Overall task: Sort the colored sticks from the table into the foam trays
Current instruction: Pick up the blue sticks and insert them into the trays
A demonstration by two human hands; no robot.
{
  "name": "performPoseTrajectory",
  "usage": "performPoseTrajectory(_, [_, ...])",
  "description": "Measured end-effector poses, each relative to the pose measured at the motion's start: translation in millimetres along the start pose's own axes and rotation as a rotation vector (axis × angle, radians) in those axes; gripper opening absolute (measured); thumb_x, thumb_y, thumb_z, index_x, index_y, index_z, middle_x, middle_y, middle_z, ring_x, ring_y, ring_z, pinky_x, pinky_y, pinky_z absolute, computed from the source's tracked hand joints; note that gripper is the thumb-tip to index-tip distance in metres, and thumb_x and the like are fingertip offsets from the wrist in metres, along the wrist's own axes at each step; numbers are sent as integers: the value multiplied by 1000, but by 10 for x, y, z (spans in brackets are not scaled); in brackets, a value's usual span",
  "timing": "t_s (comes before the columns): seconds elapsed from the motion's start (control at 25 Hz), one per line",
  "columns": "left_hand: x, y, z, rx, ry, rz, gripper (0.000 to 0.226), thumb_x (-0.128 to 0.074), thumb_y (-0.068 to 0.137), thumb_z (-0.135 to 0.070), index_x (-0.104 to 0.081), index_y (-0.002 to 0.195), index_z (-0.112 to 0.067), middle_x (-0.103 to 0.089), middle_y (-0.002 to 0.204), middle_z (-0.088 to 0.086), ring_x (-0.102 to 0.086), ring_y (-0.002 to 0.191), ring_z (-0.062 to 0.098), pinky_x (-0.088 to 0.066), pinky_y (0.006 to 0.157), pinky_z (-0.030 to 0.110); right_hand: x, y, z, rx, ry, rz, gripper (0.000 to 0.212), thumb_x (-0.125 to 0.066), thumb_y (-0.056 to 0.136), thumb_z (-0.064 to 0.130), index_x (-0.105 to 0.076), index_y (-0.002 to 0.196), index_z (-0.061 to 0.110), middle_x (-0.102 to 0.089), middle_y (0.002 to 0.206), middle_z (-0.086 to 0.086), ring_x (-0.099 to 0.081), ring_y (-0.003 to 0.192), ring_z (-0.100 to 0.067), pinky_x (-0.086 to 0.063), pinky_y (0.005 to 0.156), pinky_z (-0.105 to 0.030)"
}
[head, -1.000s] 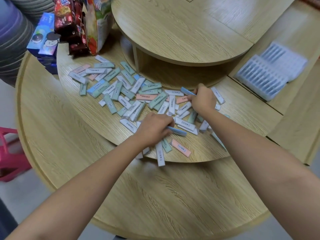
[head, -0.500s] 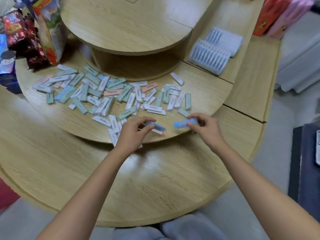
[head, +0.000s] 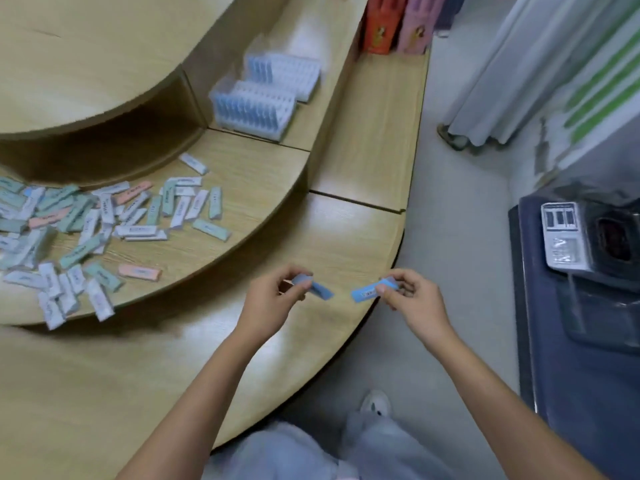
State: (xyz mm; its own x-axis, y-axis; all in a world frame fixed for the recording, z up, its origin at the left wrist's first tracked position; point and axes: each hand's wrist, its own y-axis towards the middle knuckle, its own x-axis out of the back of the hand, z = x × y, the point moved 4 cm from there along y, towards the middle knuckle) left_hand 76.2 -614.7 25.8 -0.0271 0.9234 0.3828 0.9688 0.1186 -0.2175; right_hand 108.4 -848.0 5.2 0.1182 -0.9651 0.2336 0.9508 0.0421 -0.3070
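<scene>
Well short of the foam trays [head: 256,109], my left hand [head: 273,301] pinches a blue stick [head: 321,291] and my right hand [head: 414,301] a second blue stick [head: 365,293], each by one end, which suits things I judge light, stiff and slick.

Dark print runs along the sticks [head: 140,272] and a silver packet [head: 562,237], all too blurred to read.

Soft, even light from overhead; pale glare patches on the desk [head: 349,223], deep shadow under the upper tier [head: 86,64], motion blur everywhere, edges bending.
</scene>
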Motion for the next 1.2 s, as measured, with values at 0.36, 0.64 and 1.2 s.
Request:
performPoseTrajectory(0.36, [-1415, 804, -814, 24, -156, 73, 8, -54, 94, -13, -62, 97, -13, -67, 92, 0, -68, 75, 14, -47, 61, 18, 1632, 873, 321, 81, -67, 4, 19, -69, 83, 8, -64, 80, 27, -61, 73, 9, -51, 59, -7, -45, 63, -21])
performPoseTrajectory(0.64, [-1755, 2108, -992, 108, -243, -58, 9, -46, 97, -22, -51, 92, -16, -57, 80, 1, -56, 64, 3, -42, 65, 23, 1779, 2335, 626, 105, -171, 119, 13, -69, 83, 12, -67, 85, 24, -57, 69, 7, -45, 64, -15, -44, 65, -29])
performPoseTrajectory(1.2, [-290, 3926, -1386, 116, 218, -538, 34, -60, 90, -14, -50, 122, -19, -53, 106, -10, -51, 94, 8, -38, 81, 16, 309, 5157, 2049, 429, -352, 721, 8, -70, 83, 12, -67, 88, 17, -59, 75, 6, -44, 60, -2, -38, 58, -14])
